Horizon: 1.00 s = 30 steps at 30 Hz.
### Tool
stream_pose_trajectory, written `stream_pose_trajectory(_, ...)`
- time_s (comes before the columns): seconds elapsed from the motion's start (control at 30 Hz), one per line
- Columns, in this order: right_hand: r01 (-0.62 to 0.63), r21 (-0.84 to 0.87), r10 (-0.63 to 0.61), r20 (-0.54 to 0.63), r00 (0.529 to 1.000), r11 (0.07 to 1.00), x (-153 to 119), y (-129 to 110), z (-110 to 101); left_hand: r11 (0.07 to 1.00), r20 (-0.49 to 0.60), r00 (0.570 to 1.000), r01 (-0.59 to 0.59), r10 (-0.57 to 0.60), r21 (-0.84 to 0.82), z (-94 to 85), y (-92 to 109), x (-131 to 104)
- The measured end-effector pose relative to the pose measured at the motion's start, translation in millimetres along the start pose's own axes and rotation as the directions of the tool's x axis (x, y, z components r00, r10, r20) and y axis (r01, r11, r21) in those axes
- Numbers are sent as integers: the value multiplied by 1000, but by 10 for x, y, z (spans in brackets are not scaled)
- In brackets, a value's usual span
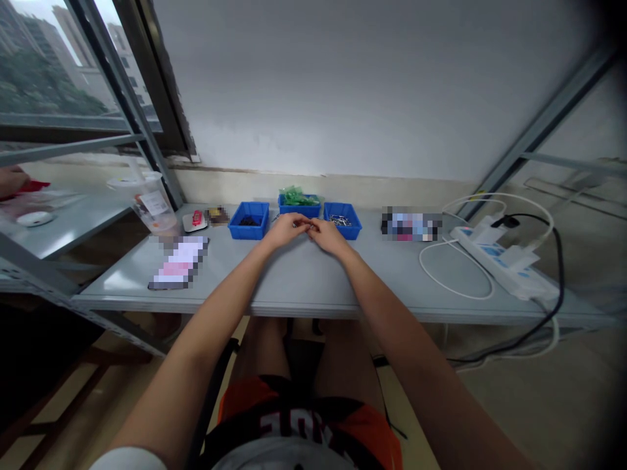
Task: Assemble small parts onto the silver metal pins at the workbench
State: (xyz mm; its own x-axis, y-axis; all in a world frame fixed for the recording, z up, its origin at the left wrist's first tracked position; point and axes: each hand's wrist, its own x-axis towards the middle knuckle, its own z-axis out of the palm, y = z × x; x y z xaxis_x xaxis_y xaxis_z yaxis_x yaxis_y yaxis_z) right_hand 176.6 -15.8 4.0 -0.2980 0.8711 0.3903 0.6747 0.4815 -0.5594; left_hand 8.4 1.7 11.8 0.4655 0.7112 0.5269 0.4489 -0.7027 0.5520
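Observation:
My left hand and my right hand meet fingertip to fingertip above the grey table. Both are closed in a pinch; whatever lies between the fingers is too small to make out. Just beyond them stands a blue bin of green pieces. To the right of my right hand is a blue bin with small shiny metal parts. On the left, another blue bin holds dark small pieces.
A phone, a plastic cup and a small white item with red on it lie left. On the right are a blurred object, a power strip and looping cables. A person's hand shows far left.

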Motion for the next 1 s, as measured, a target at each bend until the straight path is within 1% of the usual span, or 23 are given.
stream_pose_trajectory(0.13, -6, 18, 6, -14, 1000, 1000, -2, -13, -3, 997, -11, 1000, -6, 7, 71, -27, 15, -12)
stream_pose_trajectory(0.23, -25, 42, 26, -15, 1000, 999, -2, -15, -21, 992, -50, 999, 17, -11, 122, -48, 3, -16)
stream_pose_trajectory(0.37, -19, 44, 23, -87, 996, 999, 10, -7, -45, 985, -86, 995, 57, -44, 161, -76, -16, -17)
stream_pose_trajectory(0.43, -14, 56, 20, -120, 993, 998, 18, -9, -49, 980, -64, 995, 82, -71, 179, -84, -11, -20)
stream_pose_trajectory(0.53, -3, 58, 12, -149, 989, 998, 27, -19, -42, 973, 0, 994, 107, -109, 204, -73, 4, -29)
stream_pose_trajectory(0.6, 6, 44, 0, -150, 989, 999, 29, -25, -31, 975, 40, 992, 108, -118, 196, -51, 5, -33)
stream_pose_trajectory(0.7, 21, 22, -17, -148, 989, 1000, 28, -26, -16, 986, 101, 989, 89, -103, 138, -12, -17, -32)
stream_pose_trajectory(0.77, 27, 17, -24, -151, 988, 999, 29, -24, -10, 991, 120, 988, 83, -95, 107, 5, -37, -29)
stream_pose_trajectory(0.87, 12, 31, -7, -156, 988, 999, 33, -18, -15, 991, 97, 990, 96, -105, 94, 6, -57, -24)
stream_pose_trajectory(1.0, -11, 50, 18, -158, 987, 999, 40, 3, -37, 991, 30, 992, 119, -121, 65, -37, -58, -17)
